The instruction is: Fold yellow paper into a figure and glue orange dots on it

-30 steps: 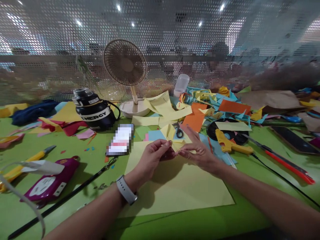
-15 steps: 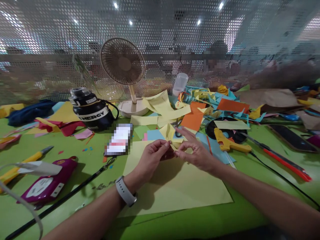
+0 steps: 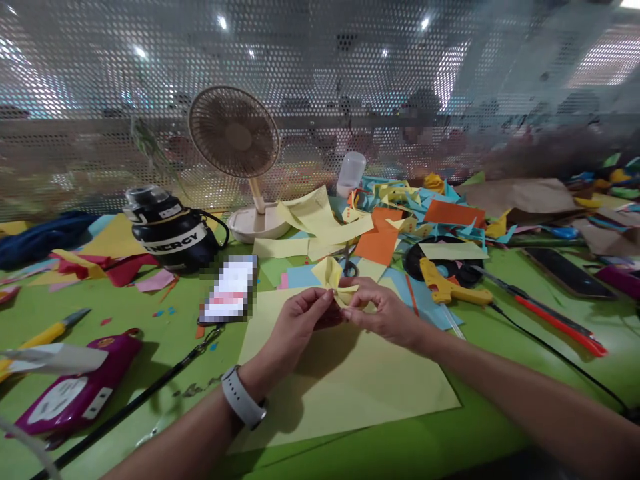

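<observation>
Between my two hands is a small folded yellow paper piece [image 3: 330, 272], with petal-like flaps that stand up. My left hand [image 3: 306, 317] pinches its base between thumb and forefinger. From the other side, my right hand [image 3: 377, 310] closes its fingertips on the piece's right flap. Both hands are held above a large pale yellow sheet [image 3: 380, 387]. Just behind the folded piece, the scissors' dark handles [image 3: 350, 269] show in part. A yellow glue gun [image 3: 450, 287] lies to the right of my right hand.
A pixelated phone [image 3: 230, 288], a black bottle [image 3: 173, 230] and a fan [image 3: 235, 133] stand or lie to the left and back. Paper scraps [image 3: 420, 193] pile up at the back. A red-handled cutter [image 3: 560, 323] and a dark phone [image 3: 567, 272] lie right. A purple power strip [image 3: 83, 383] is front left.
My right hand's raised fingers have curled in and now pinch the folded paper closely. My left hand keeps its hold. The whole view has shifted slightly.
</observation>
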`<action>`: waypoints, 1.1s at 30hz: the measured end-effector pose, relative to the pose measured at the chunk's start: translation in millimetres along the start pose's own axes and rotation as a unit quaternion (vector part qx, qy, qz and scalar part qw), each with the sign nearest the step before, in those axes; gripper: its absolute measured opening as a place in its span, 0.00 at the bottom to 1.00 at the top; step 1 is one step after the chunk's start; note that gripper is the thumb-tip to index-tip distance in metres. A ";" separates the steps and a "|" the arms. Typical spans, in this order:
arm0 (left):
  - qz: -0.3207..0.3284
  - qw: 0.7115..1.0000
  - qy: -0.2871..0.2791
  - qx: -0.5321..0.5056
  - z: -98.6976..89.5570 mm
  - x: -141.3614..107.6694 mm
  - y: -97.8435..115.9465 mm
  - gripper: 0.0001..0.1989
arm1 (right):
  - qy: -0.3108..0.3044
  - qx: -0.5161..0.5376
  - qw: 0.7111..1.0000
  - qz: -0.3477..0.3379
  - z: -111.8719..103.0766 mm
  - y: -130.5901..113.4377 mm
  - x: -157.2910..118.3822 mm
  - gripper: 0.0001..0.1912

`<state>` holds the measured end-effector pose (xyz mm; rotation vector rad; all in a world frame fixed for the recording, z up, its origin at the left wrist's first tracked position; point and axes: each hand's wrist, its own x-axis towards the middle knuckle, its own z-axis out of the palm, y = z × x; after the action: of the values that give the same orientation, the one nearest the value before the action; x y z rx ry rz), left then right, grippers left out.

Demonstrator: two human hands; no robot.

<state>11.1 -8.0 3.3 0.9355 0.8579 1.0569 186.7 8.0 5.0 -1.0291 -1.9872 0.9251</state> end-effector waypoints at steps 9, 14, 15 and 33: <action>-0.005 1.000 0.004 0.012 -0.7 0.6 -1.3 0.13 | -0.008 0.029 0.999 0.033 1.8 2.7 -1.3 0.11; -0.020 0.999 0.011 -0.030 0.5 -0.3 -0.9 0.13 | -0.005 0.047 0.998 0.043 2.4 4.5 -1.3 0.11; -0.018 0.999 0.006 -0.030 0.6 -0.5 -0.7 0.13 | -0.006 0.049 0.998 0.043 2.6 5.5 -1.6 0.10; -0.017 1.000 -0.009 -0.004 -0.8 0.0 -2.0 0.11 | -0.014 0.030 0.998 0.046 1.8 4.8 -3.0 0.09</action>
<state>11.0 -8.2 1.1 0.9198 0.8524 1.0202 188.2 7.0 -0.6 -1.0863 -1.9374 1.0469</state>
